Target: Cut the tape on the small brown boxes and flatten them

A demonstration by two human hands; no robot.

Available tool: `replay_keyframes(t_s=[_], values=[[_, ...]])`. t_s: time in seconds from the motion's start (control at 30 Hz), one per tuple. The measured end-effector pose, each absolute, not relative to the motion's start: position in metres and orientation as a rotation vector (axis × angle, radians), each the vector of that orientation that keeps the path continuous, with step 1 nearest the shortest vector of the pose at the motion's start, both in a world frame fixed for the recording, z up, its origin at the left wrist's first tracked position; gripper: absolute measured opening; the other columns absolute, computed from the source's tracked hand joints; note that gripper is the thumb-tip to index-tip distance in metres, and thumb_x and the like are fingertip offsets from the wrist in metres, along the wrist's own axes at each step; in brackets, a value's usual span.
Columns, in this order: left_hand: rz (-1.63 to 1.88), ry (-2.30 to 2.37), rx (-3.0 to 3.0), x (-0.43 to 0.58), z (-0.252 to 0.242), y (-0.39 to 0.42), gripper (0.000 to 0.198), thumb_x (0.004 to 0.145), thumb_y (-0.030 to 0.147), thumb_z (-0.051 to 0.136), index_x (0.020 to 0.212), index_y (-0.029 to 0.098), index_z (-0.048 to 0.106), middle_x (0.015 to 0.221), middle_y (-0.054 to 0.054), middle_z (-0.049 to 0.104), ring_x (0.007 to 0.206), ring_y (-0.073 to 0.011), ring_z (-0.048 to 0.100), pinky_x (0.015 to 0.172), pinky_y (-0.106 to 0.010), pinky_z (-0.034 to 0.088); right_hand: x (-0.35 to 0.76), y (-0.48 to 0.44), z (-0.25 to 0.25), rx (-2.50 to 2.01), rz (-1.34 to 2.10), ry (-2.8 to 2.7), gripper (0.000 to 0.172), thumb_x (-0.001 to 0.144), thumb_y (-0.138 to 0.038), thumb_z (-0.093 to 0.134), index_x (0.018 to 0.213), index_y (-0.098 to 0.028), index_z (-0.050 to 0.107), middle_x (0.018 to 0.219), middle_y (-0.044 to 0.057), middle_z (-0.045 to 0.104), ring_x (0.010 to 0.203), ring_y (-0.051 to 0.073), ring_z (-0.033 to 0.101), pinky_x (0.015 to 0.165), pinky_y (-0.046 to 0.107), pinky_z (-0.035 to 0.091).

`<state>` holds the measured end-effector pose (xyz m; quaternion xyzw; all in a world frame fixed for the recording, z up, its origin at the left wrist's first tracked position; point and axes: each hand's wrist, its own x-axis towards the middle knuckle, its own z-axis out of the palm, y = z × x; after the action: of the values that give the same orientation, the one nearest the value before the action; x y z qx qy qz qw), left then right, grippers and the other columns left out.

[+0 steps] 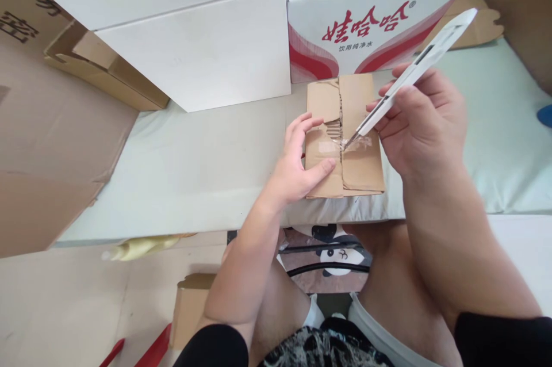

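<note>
A small brown cardboard box (362, 168) lies on the pale green cloth, its two top flaps meeting at a ragged seam. Clear tape (328, 146) crosses that seam near the middle. My left hand (297, 163) rests on the box's left side, fingers and thumb spread apart, steadying no other thing. In my right hand (420, 119) is a white utility knife (414, 71), held between thumb and fingers and slanting down to the left. The blade tip meets the taped seam; whether it has gone through the tape I cannot tell.
Large white cartons (207, 50) stand behind the box, one printed with red characters (366, 25). Big brown cartons (56, 102) are at the left, another (517, 16) at the right. Below the cloth's front edge are my legs and a small carton (190, 304) on the floor.
</note>
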<state>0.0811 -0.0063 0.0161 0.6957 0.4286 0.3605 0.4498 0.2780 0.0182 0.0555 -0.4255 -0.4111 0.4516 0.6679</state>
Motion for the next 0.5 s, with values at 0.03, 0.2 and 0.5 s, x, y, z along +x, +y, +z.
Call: replay_keyframes(t_s=[0.03,0.2,0.5], values=[[0.898,1.062,1.721,0.0811,0.0157,-0.0063,0.068,0.089,0.058,0.07,0.145,0.032,0.041,0.172,-0.011,0.023,0.158,-0.0316,0.031,0.12,-0.045,0.045,0.2772,0.0181,0.0551,-0.957,0.995,-0.945,0.025,0.073,-0.033,0.082,0.089,-0.027,0.064,0.079,-0.004,0.061,0.065,0.011,0.06,0.065,0.031,0.056],[0.903,1.061,1.717,0.0816,0.0157,-0.0069,0.065,0.088,0.053,0.072,0.142,0.031,0.044,0.172,-0.011,0.024,0.159,-0.0316,0.03,0.121,-0.046,0.045,0.2751,0.0182,0.0562,-0.946,0.948,-0.834,0.034,0.065,-0.028,0.079,0.078,-0.027,0.048,0.069,-0.006,0.064,0.049,0.009,0.046,0.042,0.025,0.032],[0.908,1.058,1.763,0.0812,0.0122,-0.0051,0.065,0.089,0.063,0.069,0.138,0.026,0.049,0.17,-0.014,0.024,0.164,-0.0321,0.02,0.126,-0.044,0.039,0.2789,0.0149,0.06,-0.989,1.003,-0.865,0.046,0.067,-0.05,0.087,0.082,-0.028,0.049,0.056,-0.009,0.055,0.039,0.008,0.037,0.036,0.026,0.023]])
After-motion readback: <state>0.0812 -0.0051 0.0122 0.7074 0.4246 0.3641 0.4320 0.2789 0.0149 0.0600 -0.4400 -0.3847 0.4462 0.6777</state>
